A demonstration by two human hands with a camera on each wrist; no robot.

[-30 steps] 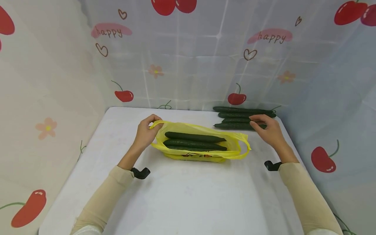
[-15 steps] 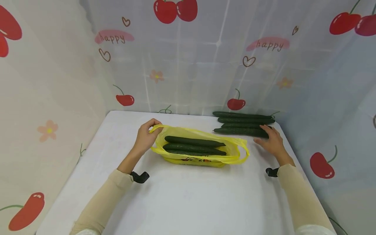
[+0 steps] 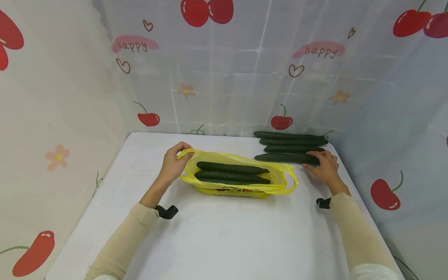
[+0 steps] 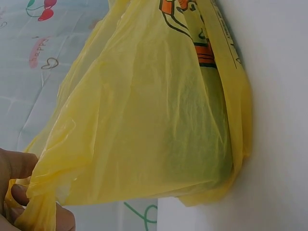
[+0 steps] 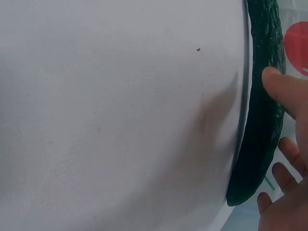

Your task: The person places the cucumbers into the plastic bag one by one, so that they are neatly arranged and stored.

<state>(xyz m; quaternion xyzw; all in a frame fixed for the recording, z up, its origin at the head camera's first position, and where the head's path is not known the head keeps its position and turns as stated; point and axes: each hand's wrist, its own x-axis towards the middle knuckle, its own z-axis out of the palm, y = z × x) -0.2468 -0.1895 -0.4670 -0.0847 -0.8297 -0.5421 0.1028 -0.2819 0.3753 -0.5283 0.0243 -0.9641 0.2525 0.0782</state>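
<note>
From the head, the left hand point(image 3: 174, 162) pinches the left rim of a yellow bag point(image 3: 206, 189) that sits open on the white desk point(image 3: 224, 237), cucumbers point(image 3: 231, 168) inside; the right hand point(image 3: 325, 168) grips the nearest cucumber point(image 3: 281, 158) of four at the far right. The left wrist shows fingers point(image 4: 21, 164) bunching the plastic. The right wrist shows the thumb point(image 5: 286, 90) over the dark green skin.

The right grip point(image 3: 324, 168) has come down and now pinches the front loose cucumber point(image 3: 284, 158).

Yellow bag point(image 4: 130, 115); dark green cucumbers point(image 3: 285, 158); white table point(image 3: 227, 237); cherry-print curtain point(image 3: 231, 93)
</note>
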